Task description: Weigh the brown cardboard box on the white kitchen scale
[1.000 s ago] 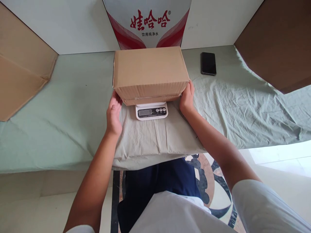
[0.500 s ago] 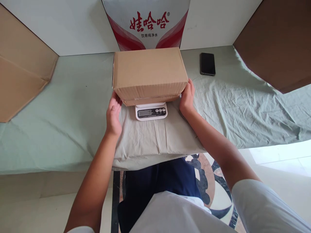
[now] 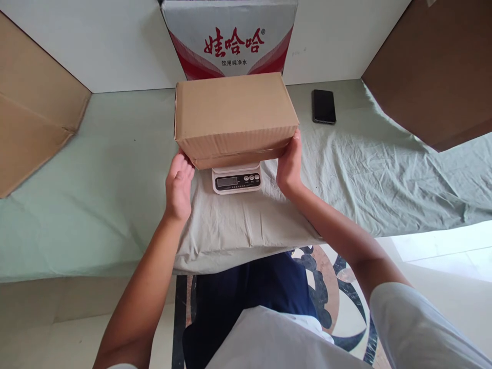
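A closed brown cardboard box (image 3: 236, 107) is at the middle of the table, between my two hands. My left hand (image 3: 180, 184) is at its lower left front corner, fingertips going under the edge. My right hand (image 3: 290, 163) grips the lower right corner from below, its thumb against the side. Under the box sits a white digital scale (image 3: 236, 189), with only its front panel and buttons showing; the box hides its platform. I cannot read its small display. Whether the box's underside touches the platform is hidden.
A black phone (image 3: 324, 106) lies to the right of the box. Behind stands a white and red printed carton (image 3: 234, 41) against the white wall. Large cardboard pieces (image 3: 34, 107) (image 3: 434, 72) stand at both sides. A wrinkled green cloth (image 3: 126, 205) covers the table.
The box has risen slightly and tilted a little, its right side higher against the scale. My right hand has shifted further under its right corner. The camera view has moved slightly.
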